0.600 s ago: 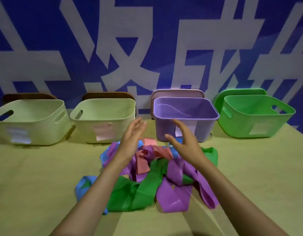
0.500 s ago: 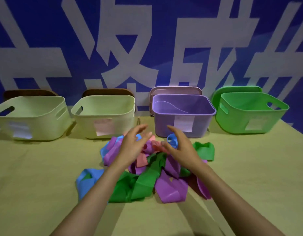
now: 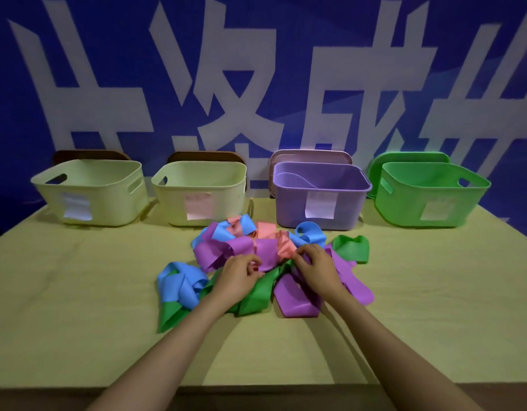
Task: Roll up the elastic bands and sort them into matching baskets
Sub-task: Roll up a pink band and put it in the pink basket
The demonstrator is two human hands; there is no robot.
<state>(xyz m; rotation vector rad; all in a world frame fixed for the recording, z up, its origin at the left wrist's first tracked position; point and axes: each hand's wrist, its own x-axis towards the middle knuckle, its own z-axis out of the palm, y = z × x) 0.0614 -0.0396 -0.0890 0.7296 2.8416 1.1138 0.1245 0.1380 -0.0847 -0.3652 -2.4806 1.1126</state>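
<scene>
the pink band (image 3: 286,247) lies right at the right hand (image 3: 317,269), whose grip pinches its near edge. left hand (image 3: 240,275) curls beside; i cannot tell what it holds.

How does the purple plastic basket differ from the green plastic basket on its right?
Colour: the purple plastic basket is lilac; the green plastic basket is bright green. Handles: the green one shows cut-out slots in both side walls; the purple one shows none from here. Label: the purple one's paper label is stark white, the green one's label faint and tinted. Both stand open at the back of the table.
</scene>
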